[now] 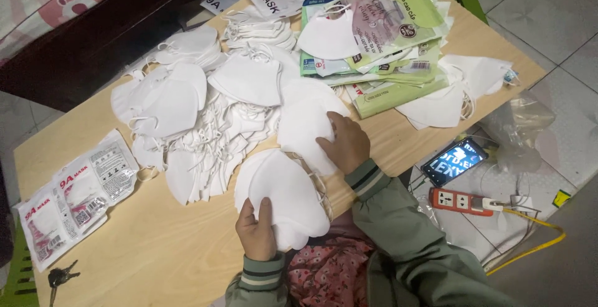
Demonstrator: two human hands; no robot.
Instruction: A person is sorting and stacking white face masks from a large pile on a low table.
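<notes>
Head view looks down on a pale wooden table (156, 251) that fills most of the frame, its right corner jutting over a tiled floor (548, 14). A broad heap of white masks (205, 108) covers the table's middle, the masks overlapping with ear loops tangled between them. Behind it, at the far side, lies a pile of green and clear packets (392, 45), some with masks on top. At the left edge lie two sealed mask packets (71, 198), well apart from the heap, with a bunch of keys (59, 277) near the table's corner.

The left hand (255, 232) grips the near edge of a stack of white masks (280, 195), thumb on top and fingers curled beneath, at the table's front edge. The right hand (344, 142) lies palm down, fingers bent and closed loosely on a second white mask (305, 120) just beyond the stack, touching the heap.

Bare wood shows between the stack and the sealed packets, and along the front left. Off the right edge, on the floor, sit a lit phone (453, 160), an orange power strip (458, 201) with a yellow cable (536, 241), and crumpled clear plastic (520, 126).
</notes>
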